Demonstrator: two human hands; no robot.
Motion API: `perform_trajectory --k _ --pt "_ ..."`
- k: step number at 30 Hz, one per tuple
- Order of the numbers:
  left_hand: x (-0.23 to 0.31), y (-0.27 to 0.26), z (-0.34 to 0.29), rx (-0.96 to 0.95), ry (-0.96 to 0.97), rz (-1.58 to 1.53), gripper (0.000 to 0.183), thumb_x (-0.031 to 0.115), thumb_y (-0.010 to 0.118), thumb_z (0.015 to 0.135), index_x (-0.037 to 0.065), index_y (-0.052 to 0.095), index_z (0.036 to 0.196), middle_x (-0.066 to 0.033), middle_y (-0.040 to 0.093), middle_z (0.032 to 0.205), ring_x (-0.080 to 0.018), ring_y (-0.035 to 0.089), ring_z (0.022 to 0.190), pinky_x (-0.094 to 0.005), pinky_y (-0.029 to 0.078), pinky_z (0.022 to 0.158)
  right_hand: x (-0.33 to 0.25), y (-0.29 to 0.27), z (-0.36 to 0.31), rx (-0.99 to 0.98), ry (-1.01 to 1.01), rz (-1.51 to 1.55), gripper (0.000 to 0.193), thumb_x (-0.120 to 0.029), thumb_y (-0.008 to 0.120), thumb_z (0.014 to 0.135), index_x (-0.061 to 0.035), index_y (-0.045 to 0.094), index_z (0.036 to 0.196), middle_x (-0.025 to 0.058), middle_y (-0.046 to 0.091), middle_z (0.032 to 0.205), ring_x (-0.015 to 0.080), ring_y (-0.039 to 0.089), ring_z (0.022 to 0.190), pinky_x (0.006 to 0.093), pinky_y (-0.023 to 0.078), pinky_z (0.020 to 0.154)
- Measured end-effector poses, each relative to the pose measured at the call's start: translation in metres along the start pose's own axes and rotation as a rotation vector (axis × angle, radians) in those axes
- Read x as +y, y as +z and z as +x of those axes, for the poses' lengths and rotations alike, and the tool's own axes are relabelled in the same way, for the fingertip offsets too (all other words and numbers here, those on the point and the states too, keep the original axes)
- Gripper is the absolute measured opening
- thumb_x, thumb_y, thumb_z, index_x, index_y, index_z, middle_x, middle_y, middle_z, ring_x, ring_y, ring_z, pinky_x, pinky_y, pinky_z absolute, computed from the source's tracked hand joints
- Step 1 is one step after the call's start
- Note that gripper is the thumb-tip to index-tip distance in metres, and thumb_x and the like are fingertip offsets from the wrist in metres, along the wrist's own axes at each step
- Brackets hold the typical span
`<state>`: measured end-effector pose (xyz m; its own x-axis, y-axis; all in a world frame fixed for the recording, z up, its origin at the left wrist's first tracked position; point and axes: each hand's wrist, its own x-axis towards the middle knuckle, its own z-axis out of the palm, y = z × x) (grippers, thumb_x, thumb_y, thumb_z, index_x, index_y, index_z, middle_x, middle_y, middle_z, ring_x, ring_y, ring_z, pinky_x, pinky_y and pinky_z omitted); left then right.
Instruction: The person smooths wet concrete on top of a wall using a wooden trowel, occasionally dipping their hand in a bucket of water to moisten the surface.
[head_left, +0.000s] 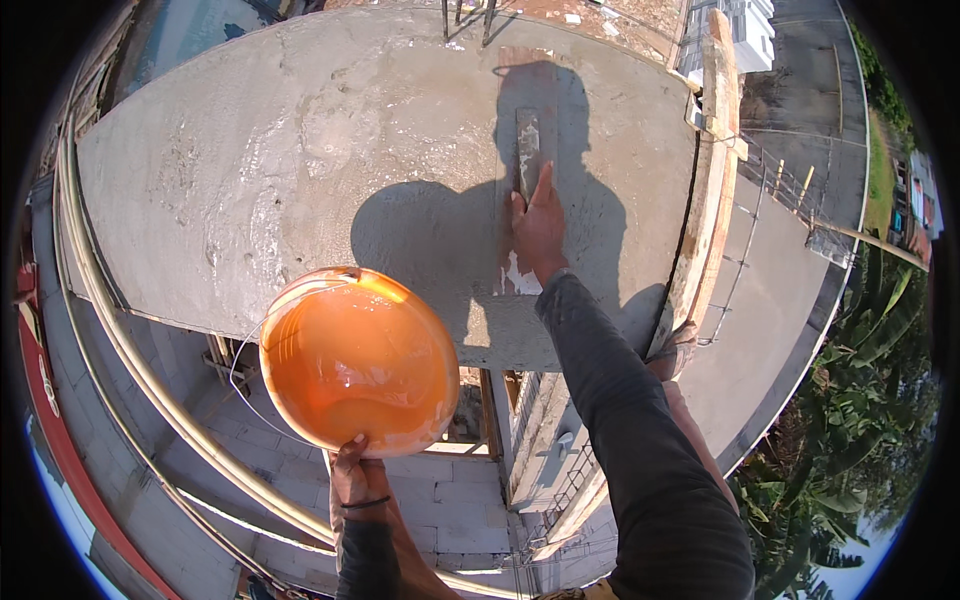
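My left hand [357, 475] grips the near rim of an orange bucket [350, 350], which is tilted so its inside shows. A wet, shallow pool seems to lie in its lower part. The bucket's thin wire handle hangs down its left side. My right hand [540, 228] is wrapped around the grip of a long plastering float [515, 275], its blade flat on wet grey concrete [290, 130]. The float points away from me, smeared with cement. My shadow covers the concrete around it.
A wooden formwork board [705, 230] edges the concrete on the right. Bamboo poles [180, 390] curve along the left. Below the near edge is a drop to block walls [450, 510]. Rebar stubs [488, 22] stand at the far edge. A foot [672, 355] rests by the board.
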<state>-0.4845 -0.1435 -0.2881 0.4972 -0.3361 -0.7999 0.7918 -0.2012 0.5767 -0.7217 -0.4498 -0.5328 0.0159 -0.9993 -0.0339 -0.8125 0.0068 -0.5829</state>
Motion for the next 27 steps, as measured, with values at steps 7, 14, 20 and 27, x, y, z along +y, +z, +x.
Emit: perform_trajectory --k 7,14,20,27 --pt "0.017 0.016 0.015 0.015 -0.086 -0.013 0.041 -0.005 0.063 0.075 -0.003 0.061 0.116 -0.0107 0.064 0.117 -0.025 0.061 0.112 -0.0425 0.047 0.105 0.031 -0.054 0.149 -0.075 0.288 -0.248 0.061 -0.034 0.051 0.098 -0.0079 0.033 0.15 0.0254 0.067 0.106 0.0404 0.067 0.097 0.0489 0.051 0.083" --pt "0.028 -0.01 0.029 0.116 -0.016 -0.024 0.036 -0.006 0.062 0.076 -0.004 0.063 0.112 -0.0114 0.065 0.115 -0.0268 0.063 0.11 -0.0444 0.048 0.104 0.051 -0.044 -0.074 -0.324 -0.211 -0.159 0.064 -0.031 0.057 0.098 -0.0216 0.03 0.155 0.0219 0.061 0.12 0.0403 0.067 0.097 0.0471 0.055 0.082" --pt "0.034 -0.015 0.072 0.098 0.022 -0.059 0.036 -0.005 0.062 0.078 -0.004 0.063 0.113 -0.0126 0.067 0.113 -0.0257 0.064 0.109 -0.0441 0.049 0.104 -0.021 -0.015 0.0 -0.321 -0.013 -0.231 0.058 -0.031 0.054 0.1 -0.0218 0.032 0.153 0.0197 0.059 0.101 0.0367 0.067 0.085 0.0484 0.056 0.074" --pt "0.041 0.011 0.122 -0.013 0.054 -0.247 0.043 -0.009 0.06 0.081 -0.007 0.055 0.123 -0.0171 0.065 0.121 -0.0287 0.062 0.115 -0.0444 0.048 0.108 -0.009 -0.006 -0.063 -0.262 -0.225 -0.285 0.057 -0.029 0.053 0.1 -0.0172 0.034 0.153 0.0209 0.059 0.1 0.0358 0.067 0.081 0.0463 0.056 0.07"
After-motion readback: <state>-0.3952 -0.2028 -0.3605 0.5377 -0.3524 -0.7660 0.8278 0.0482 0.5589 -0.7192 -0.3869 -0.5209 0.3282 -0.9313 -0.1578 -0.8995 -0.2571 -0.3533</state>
